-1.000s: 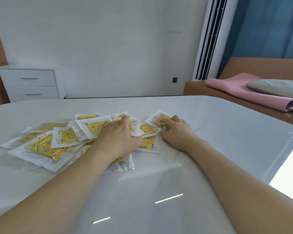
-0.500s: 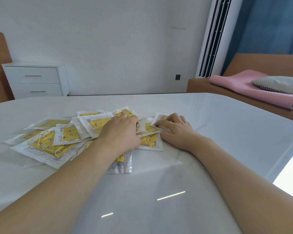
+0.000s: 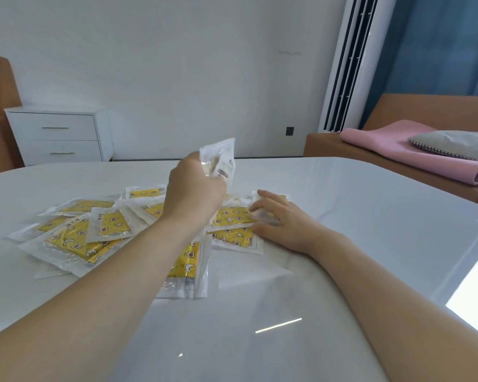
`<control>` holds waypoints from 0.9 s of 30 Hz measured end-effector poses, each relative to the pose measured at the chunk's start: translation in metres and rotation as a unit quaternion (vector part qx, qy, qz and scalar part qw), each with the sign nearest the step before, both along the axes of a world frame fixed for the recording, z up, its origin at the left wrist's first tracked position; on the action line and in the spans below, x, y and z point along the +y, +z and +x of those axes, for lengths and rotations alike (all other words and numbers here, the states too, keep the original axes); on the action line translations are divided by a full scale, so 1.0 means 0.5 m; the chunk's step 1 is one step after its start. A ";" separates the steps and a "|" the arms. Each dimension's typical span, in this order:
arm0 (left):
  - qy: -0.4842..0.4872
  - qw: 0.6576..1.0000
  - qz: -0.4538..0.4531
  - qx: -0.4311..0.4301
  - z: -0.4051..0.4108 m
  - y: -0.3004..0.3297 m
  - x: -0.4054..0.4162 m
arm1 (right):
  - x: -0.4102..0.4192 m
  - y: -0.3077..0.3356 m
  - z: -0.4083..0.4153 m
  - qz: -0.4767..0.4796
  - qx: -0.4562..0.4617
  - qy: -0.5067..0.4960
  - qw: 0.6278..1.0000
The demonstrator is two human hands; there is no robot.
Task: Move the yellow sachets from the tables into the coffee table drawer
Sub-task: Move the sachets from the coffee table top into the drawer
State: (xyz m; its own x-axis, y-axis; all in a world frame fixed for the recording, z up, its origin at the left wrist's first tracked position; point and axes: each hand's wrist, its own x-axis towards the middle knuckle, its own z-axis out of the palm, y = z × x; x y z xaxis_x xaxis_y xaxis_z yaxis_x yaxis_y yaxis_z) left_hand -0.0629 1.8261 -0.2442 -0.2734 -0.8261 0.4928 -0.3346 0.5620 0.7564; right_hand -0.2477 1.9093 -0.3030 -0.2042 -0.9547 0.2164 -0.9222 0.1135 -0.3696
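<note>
Looking down at a glossy white table point(image 3: 342, 216) with a loose heap of yellow sachets point(image 3: 94, 232) spread over its left-middle part, each one a yellow printed packet sealed inside a clear pouch with white edges, overlapping each other at all angles. No drawer shows up anywhere in this shot, so all the sachets I can see are on the tabletop or in a hand. The only storage thing in view is a white nightstand point(image 3: 58, 136) with two closed drawers against the back wall on the left, so no idea what's in it. The left hand point(image 3: 193, 188) is raised above the pile with the forearm reaching in from the bottom left, fingers curled around a sachet point(image 3: 221, 158) that sticks up past the knuckles, showing its pale back side. The right hand point(image 3: 282, 219) is lying low on the right edge of the heap, palm down, fingers fairly straight and spread, fingertips resting on a clear pouch there, pressing on it rather than gripping as far as I can tell. Off to the right there's a tan sofa point(image 3: 425, 111) with a pink blanket point(image 3: 392, 147) and a grey cushion point(image 3: 453, 142) on it, and blue curtains point(image 3: 439, 42) behind.
</note>
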 end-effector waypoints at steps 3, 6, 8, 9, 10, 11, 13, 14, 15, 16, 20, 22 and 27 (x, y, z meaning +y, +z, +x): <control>0.017 0.994 0.043 0.101 0.002 -0.012 -0.012 | 0.001 0.008 0.008 0.064 0.025 0.002 0.998; 0.029 0.986 0.094 0.133 0.007 -0.044 -0.027 | 0.001 0.008 0.007 0.043 -0.005 -0.013 0.999; 0.021 0.982 0.120 0.144 0.008 -0.060 -0.032 | -0.001 0.007 0.002 0.023 -0.029 -0.012 0.999; 0.016 0.980 0.132 0.151 0.008 -0.065 -0.034 | -0.005 0.004 -0.002 0.018 -0.029 -0.010 0.999; 0.013 0.977 0.143 0.160 0.009 -0.067 -0.035 | -0.008 0.001 -0.003 0.015 -0.019 -0.008 1.000; 0.012 0.974 0.152 0.168 0.009 -0.068 -0.037 | -0.011 -0.001 -0.003 0.015 -0.005 -0.010 1.000; 0.020 0.972 0.155 0.175 0.010 -0.068 -0.041 | -0.013 -0.001 0.001 0.017 0.016 -0.027 0.999; 0.025 0.972 0.147 0.179 0.010 -0.067 -0.042 | -0.013 0.001 0.003 0.011 0.019 -0.035 0.999; 0.031 0.973 0.136 0.185 0.009 -0.067 -0.043 | -0.011 0.002 0.003 0.005 0.025 -0.043 0.999; 0.034 0.973 0.124 0.192 0.009 -0.065 -0.042 | -0.009 0.003 0.001 -0.003 0.034 -0.050 0.998; 0.020 0.971 0.106 0.211 0.006 -0.055 -0.029 | -0.002 -0.001 -0.006 -0.041 0.049 -0.078 0.995; 0.017 0.972 0.112 0.204 0.004 -0.057 -0.027 | -0.001 -0.001 0.003 -0.024 0.040 -0.056 0.997; 0.027 0.971 0.139 0.193 0.003 -0.070 -0.037 | 0.000 0.005 0.007 -0.007 -0.003 -0.063 0.998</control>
State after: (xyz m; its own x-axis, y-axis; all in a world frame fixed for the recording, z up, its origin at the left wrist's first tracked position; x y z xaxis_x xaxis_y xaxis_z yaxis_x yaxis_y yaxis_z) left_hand -0.0614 1.8078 -0.2791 -0.0653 -0.9496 0.3066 -0.0184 0.3083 0.9511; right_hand -0.2441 1.9092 -0.3003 -0.3244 -0.9179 0.2286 -0.8988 0.2238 -0.3770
